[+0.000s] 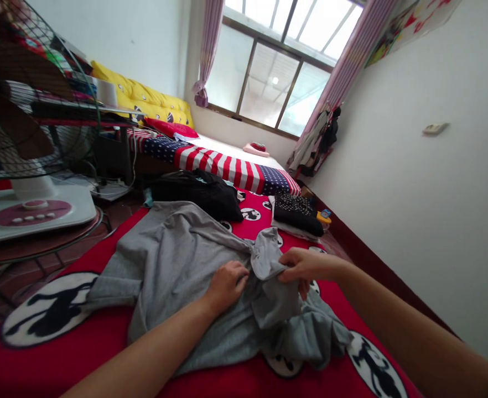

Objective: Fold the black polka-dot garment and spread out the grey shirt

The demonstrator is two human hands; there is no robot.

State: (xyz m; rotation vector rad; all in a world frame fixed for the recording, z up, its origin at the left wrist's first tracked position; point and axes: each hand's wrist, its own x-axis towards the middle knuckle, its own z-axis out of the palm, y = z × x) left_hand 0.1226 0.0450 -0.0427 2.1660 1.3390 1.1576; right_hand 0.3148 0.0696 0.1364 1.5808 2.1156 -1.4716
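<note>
A grey shirt (186, 249) lies spread and wrinkled over a red bed cover with round black-and-white figure patches. My left hand (227, 284) rests on its middle, the fingers curled in against the fabric by the neck opening. With thumb and fingers closed, my right hand (300, 266) grips a lifted fold of the shirt beside the collar. Bunched cloth hangs below that hand, and one sleeve trails to the right. Part of the right fingers is hidden by the fabric.
Dark clothes (198, 193) lie heaped beyond the shirt, and a folded stack (296, 213) sits at the far right of the cover. On the left, a fan (32, 204) stands on a round stool. Another bed (223, 168) is under the window; a white wall (414, 193) runs along the right.
</note>
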